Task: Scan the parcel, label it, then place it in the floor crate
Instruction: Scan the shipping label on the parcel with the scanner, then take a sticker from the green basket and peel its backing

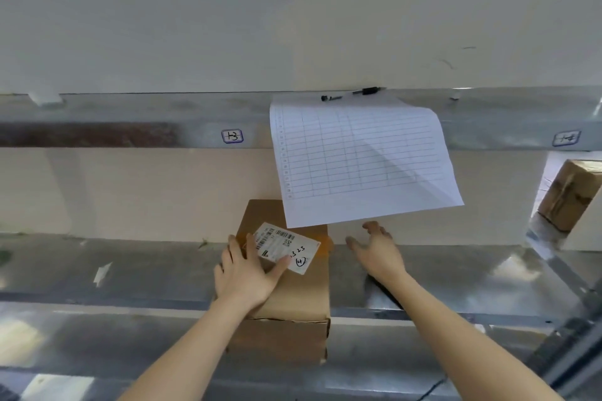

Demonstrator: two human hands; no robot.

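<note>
Fingers (pixel 252 246) of left hand (pixel 244 277) lying spread and flat on top of parcel (pixel 293 290), pressing down near edge of label (pixel 286 247), gripping nothing. Fingers of right hand (pixel 379 254) hanging half-curled and open beside parcel, just right of it, empty, not touching. Going largest down: metal shelf (pixel 97 270) carrying everything; ruled log sheet (pixel 358 159) hanging from upper rail, lower corner overlapping far end of parcel; parcel sitting on shelf in front of person, front end overhanging shelf edge slightly; label lying skewed on parcel top, barcode and handwritten marks showing; two markers (pixel 351 94) resting on upper ledge. Probably smoothing label down, crate placement not yet done; crate not in view. Risks: label wrinkling or lifting if pressed on one side only; parcel tipping off shelf edge if pulled one-handed; dangling sheet snagging on lift.
</note>
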